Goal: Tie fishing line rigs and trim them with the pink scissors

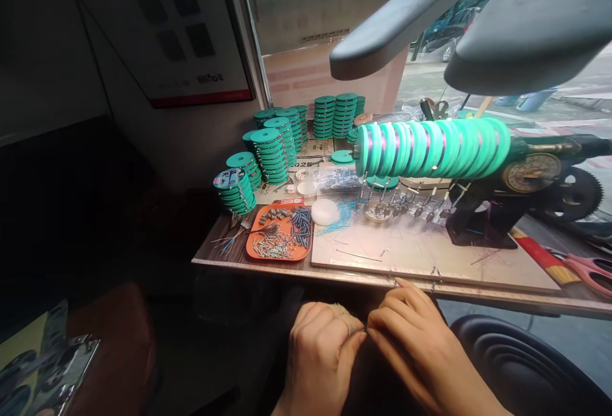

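In front of the table's edge, my left hand (322, 353) is closed, with thumb and index finger pinched together and a pale wrap round one finger. My right hand (415, 339) is closed too, and its fingertips nearly meet those of the left. A tiny dark bit shows between the fingertips, too small to name. Just beyond the hands lies a light wooden board (411, 251) with thin wire-like pieces on it. Above the board, a row of green spools (433, 147) sits on a black winding machine (485, 222), with small swivel-like pieces hanging below.
An orange tray (251, 251) holds small metal and dark parts. Beside it are a white round lid (324, 211) and blue strands (345, 217). Stacked green spools (268, 155) stand behind. Pink-handled scissors (586, 271) lie at right. A grey lamp (411, 21) hangs overhead; a black stool (516, 365) is below.
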### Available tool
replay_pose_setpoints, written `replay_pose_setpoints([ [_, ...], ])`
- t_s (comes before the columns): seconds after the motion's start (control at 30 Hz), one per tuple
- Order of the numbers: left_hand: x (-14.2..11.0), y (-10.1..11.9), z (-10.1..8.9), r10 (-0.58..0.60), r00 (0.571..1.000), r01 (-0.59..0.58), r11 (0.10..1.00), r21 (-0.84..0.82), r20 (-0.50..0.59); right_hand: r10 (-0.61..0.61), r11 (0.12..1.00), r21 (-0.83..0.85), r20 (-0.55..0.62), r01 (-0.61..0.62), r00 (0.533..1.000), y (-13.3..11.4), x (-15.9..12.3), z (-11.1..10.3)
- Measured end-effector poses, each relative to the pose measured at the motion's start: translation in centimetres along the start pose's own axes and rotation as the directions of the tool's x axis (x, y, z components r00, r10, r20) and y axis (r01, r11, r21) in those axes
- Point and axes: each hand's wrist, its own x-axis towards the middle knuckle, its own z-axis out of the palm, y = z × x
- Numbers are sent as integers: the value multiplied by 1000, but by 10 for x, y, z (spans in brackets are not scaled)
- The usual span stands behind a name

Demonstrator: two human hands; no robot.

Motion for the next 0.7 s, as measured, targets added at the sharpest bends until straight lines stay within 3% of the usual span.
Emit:
replay_pose_setpoints([
  [0.47, 5, 0, -1, 67, 998, -67, 998, 2, -17, 20, 1000, 13, 59, -21, 998, -1, 2, -1],
  [0.7, 7, 1, 1, 85, 995, -84, 996, 23, -47, -9, 1000, 17, 23, 8, 1000, -3, 7, -4],
])
